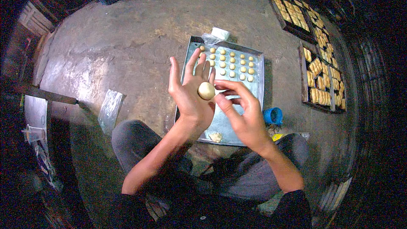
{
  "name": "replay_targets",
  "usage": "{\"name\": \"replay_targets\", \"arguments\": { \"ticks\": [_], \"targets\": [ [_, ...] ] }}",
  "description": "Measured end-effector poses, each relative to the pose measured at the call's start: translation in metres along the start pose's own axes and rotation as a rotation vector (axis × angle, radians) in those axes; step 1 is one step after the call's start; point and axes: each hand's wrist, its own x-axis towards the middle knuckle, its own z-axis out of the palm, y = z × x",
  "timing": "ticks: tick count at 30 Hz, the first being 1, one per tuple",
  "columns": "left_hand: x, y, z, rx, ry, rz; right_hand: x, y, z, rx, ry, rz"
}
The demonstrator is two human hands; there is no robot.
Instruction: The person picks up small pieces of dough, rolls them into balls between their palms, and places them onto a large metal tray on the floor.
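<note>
My left hand [194, 101] is palm up with its fingers spread, over the left side of a metal baking tray [222, 108]. A smooth, pale dough ball [206, 91] rests on that palm. My right hand [243, 111] is just right of the ball, thumb and fingers bent and apart; I cannot tell whether the fingertips touch the ball. Several rows of smaller dough balls [232, 60] sit in the far part of the tray, some hidden behind my left fingers. A rough lump of dough [216, 137] lies near the tray's front edge.
A white container [220, 34] and clear plastic [210, 39] are at the tray's far edge. Right of the tray lies a blue cup [272, 115]. Dark trays of baked bread [321, 82] line the right. A plastic sheet [110, 109] is on the floor at left.
</note>
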Motion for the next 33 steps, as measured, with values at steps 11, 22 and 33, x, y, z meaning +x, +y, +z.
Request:
{"name": "replay_targets", "arguments": {
  "ticks": [11, 22, 33],
  "targets": [
    [-0.006, -0.005, 0.0, 0.169, 0.081, 0.069, 0.002, 0.012, 0.009, 0.056, -0.036, 0.073],
    [-0.001, -0.007, 0.007, 0.265, 0.143, 0.074, 0.013, 0.026, -0.006, 0.17, -0.18, 0.185],
    [0.019, 0.092, 0.015, 0.774, 0.215, 0.97, 0.101, 0.026, -0.072, -0.799, 0.064, -0.486]
  ]
}}
